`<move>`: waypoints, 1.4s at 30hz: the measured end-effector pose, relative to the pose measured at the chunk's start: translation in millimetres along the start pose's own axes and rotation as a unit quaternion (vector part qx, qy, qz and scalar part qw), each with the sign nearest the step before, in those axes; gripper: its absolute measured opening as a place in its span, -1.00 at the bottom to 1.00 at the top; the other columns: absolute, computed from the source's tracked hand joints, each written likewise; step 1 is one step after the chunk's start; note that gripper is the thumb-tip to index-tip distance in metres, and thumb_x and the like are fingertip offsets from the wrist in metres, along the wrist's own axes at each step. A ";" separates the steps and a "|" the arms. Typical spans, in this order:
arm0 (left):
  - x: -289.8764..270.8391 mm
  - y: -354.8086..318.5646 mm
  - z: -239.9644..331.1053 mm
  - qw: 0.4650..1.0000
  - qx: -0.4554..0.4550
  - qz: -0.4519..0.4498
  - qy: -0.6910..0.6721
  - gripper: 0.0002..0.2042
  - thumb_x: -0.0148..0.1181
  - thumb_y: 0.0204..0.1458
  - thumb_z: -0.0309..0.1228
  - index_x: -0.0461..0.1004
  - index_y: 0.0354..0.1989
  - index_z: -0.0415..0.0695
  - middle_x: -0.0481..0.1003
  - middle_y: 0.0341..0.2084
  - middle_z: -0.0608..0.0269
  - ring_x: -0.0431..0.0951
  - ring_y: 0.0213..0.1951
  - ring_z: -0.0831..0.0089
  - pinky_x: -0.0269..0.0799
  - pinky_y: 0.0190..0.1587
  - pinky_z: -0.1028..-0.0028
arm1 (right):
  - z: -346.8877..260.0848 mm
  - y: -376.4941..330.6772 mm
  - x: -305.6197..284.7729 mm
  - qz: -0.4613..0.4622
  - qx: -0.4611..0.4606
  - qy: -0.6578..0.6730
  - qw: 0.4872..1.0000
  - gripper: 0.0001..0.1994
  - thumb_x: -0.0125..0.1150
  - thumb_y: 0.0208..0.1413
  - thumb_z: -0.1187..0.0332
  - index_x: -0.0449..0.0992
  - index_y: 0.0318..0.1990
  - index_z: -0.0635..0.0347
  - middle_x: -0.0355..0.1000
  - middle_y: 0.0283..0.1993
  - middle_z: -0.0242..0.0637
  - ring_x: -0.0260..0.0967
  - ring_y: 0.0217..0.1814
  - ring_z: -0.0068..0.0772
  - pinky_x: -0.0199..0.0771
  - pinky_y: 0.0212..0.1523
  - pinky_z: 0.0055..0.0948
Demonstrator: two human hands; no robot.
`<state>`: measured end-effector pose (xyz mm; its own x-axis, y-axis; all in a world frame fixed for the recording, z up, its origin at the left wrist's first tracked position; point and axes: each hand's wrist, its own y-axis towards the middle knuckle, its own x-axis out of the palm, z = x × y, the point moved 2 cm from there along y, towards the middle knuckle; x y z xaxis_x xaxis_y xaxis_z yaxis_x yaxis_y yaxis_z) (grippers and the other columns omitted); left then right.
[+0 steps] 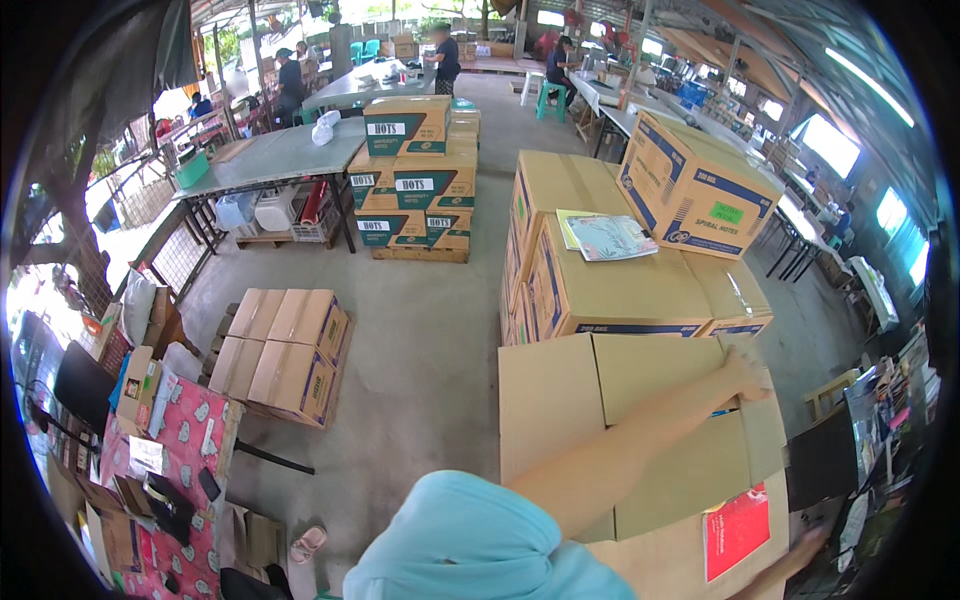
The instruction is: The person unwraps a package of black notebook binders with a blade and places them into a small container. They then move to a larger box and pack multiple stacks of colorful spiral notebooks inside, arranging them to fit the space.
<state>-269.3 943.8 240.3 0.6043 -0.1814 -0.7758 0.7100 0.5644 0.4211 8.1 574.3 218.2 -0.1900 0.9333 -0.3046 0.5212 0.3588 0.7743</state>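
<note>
In front of me stands a large cardboard carton [545, 400] with its flaps folded over the top and a gap near the far right corner. My left arm, in a light blue sleeve, reaches across it. My left hand [742, 378] is at the carton's far right flap; its fingers are blurred. At the carton's near right side is my right hand [808, 542], also blurred, its grip not visible. A red notebook [738, 530] lies on the near flap, between my right hand and my body.
Behind stand stacked cartons [620, 285] topped by notebooks [605, 238] and another carton [690, 185]. Cartons on a pallet [285, 350] sit left, near a pink-covered table [190, 450]. More cartons [415, 185] and a long table [270, 155] are farther off, with several people beyond.
</note>
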 end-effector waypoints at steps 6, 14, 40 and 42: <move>6.1 -9.0 -15.9 0.998 -0.026 -0.046 0.034 -0.16 0.11 0.08 0.14 0.00 0.45 -0.04 -0.06 0.41 -0.21 -0.06 0.43 -0.18 -0.05 0.35 -0.19 | -2.1 -278.8 78.6 -0.309 0.212 -0.152 0.915 -0.44 0.11 0.17 0.32 0.27 0.33 0.29 0.23 0.34 0.05 0.21 0.35 0.00 0.17 0.38 -0.14; -51.2 -109.7 -42.4 0.981 0.043 -0.181 0.054 -0.16 0.21 0.02 0.13 0.15 0.39 -0.13 0.14 0.33 -0.28 0.07 0.38 -0.23 -0.03 0.39 -0.05 | 39.0 -260.4 127.5 -0.235 0.103 -0.151 0.955 -0.42 0.26 0.17 0.19 0.31 0.33 0.08 0.18 0.35 0.06 0.10 0.43 0.11 0.17 0.34 0.01; -88.4 -169.6 -252.2 0.910 -0.343 -0.188 0.136 -0.57 -0.06 0.22 -0.09 0.52 0.08 -0.08 0.51 0.06 -0.01 0.45 0.13 -0.01 0.28 0.25 0.22 | -264.8 -44.8 172.5 -0.244 -0.363 0.065 0.897 -0.63 0.15 0.16 -0.05 0.53 -0.21 0.07 0.41 -0.26 -0.28 0.33 0.02 -0.13 0.06 0.25 0.22; -89.5 -174.6 -255.9 0.908 -0.327 -0.219 0.143 -0.56 -0.06 0.22 -0.08 0.52 0.08 -0.10 0.51 0.06 -0.01 0.46 0.12 -0.01 0.28 0.24 0.21 | -275.4 -17.3 104.2 -0.204 -0.352 0.040 0.913 -0.69 0.31 0.06 0.06 0.48 -0.45 0.10 0.38 -0.36 -0.34 0.36 -0.15 -0.15 0.26 0.08 0.00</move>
<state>-539.9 1067.6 116.0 0.1318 -0.3399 -0.9312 0.4371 0.8631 -0.2531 -249.8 668.6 325.8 -0.3230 0.7088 -0.6271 -0.2648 0.5685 0.7789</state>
